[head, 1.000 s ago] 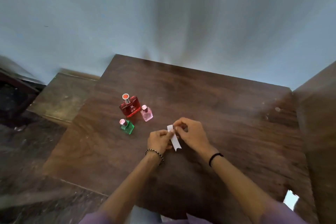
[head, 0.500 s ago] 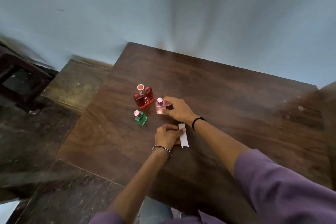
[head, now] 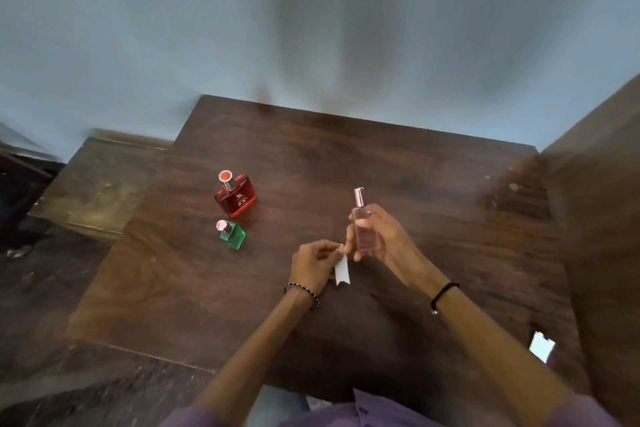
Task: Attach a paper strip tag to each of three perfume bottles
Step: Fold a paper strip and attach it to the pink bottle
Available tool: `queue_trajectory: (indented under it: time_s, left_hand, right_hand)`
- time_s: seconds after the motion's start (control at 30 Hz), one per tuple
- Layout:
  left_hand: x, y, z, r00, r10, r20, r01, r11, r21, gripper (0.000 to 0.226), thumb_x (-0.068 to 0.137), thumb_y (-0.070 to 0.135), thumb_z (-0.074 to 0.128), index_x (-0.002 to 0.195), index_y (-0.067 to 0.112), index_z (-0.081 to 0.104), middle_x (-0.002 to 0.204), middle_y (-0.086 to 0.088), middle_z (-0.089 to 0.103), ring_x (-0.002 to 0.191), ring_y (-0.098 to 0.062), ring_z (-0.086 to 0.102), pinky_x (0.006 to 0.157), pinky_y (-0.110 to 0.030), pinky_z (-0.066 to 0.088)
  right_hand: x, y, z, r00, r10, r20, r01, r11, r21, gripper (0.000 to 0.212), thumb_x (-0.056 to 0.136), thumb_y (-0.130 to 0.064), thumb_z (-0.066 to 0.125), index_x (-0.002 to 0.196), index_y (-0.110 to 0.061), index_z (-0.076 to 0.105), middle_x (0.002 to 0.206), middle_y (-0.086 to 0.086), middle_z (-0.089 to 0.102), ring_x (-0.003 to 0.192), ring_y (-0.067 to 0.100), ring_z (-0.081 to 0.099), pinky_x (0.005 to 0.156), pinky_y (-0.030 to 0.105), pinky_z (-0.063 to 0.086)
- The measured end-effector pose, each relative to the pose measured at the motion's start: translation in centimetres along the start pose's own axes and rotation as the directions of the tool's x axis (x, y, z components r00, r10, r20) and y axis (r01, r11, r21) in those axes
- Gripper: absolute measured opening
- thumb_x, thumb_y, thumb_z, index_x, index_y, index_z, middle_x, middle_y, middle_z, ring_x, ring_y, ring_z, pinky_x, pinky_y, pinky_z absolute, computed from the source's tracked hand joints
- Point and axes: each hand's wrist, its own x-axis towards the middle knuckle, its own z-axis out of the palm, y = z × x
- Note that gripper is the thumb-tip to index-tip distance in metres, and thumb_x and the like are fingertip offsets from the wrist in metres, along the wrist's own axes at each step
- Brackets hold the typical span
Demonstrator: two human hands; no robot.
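Observation:
My right hand (head: 388, 239) holds a slim pink perfume bottle (head: 363, 225) upright above the dark wooden table (head: 346, 156), its cap pointing up. My left hand (head: 313, 263) pinches a short white paper strip (head: 341, 270), whose top end sits close to the bottle's lower left side; the strip hangs down from my fingers. A larger red bottle (head: 237, 196) with a red-topped cap stands at the left of the table. A small green bottle (head: 232, 235) with a pink cap stands just in front of it.
A lower wooden surface (head: 100, 180) adjoins the table on the left. A tall wooden panel (head: 602, 201) rises at the right. A pale blue wall lies behind. A small white object (head: 541, 346) shows near the table's right front edge.
My right hand took the pink bottle from beside the red one, lifted it and carried it right toward the strip. My left hand has kept hold of the strip.

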Motion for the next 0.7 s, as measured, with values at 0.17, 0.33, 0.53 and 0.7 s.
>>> queue_trajectory:
  time_s: [0.17,0.33,0.53,0.7]
  left_hand:
    - [-0.2,3.2,2.5,0.990,0.130,0.052,-0.128,0.991,-0.035,0.023,0.087,0.008,0.074,0.085,0.031,0.077,0.088,0.000,0.078,0.083,-0.010,0.071,0.082,-0.025,0.056]
    - [-1.2,5.4,3.8,0.982,0.169,0.084,-0.171,0.985,0.017,0.023,0.088,0.008,0.068,0.089,0.028,0.077,0.088,0.011,0.076,0.085,0.000,0.070,0.082,-0.015,0.052]
    - [-2.5,6.0,4.8,0.986,0.111,0.124,-0.112,0.994,-0.007,0.033,0.084,0.038,0.059,0.071,0.010,0.071,0.068,0.003,0.065,0.067,-0.012,0.057,0.067,-0.032,0.047]
    - [-2.7,7.2,5.2,0.976,0.081,0.202,-0.071,0.996,-0.054,0.037,0.089,0.044,0.070,0.078,0.009,0.075,0.072,-0.005,0.070,0.072,-0.013,0.062,0.075,-0.035,0.051]
  right_hand:
    - [-3.1,0.3,-1.6,0.998,-0.006,-0.063,0.005,1.000,-0.018,0.018,0.095,-0.015,0.049,0.109,-0.008,0.057,0.088,0.019,0.062,0.061,0.024,0.056,0.043,0.025,0.031]
    - [-5.4,1.3,-2.0,0.992,-0.057,-0.110,0.035,0.981,-0.190,0.019,0.101,-0.023,0.056,0.105,-0.005,0.057,0.082,0.017,0.065,0.057,0.024,0.051,0.040,0.025,0.029]
    - [-7.4,1.4,-2.1,0.986,-0.042,-0.164,-0.001,0.967,-0.253,0.024,0.102,-0.034,0.055,0.110,-0.012,0.061,0.082,0.010,0.067,0.061,0.024,0.052,0.046,0.027,0.032]
    - [-8.2,1.3,-1.8,0.985,-0.014,-0.170,-0.030,0.967,-0.254,0.029,0.099,-0.042,0.057,0.112,-0.017,0.062,0.079,0.005,0.066,0.058,0.019,0.052,0.048,0.026,0.034]
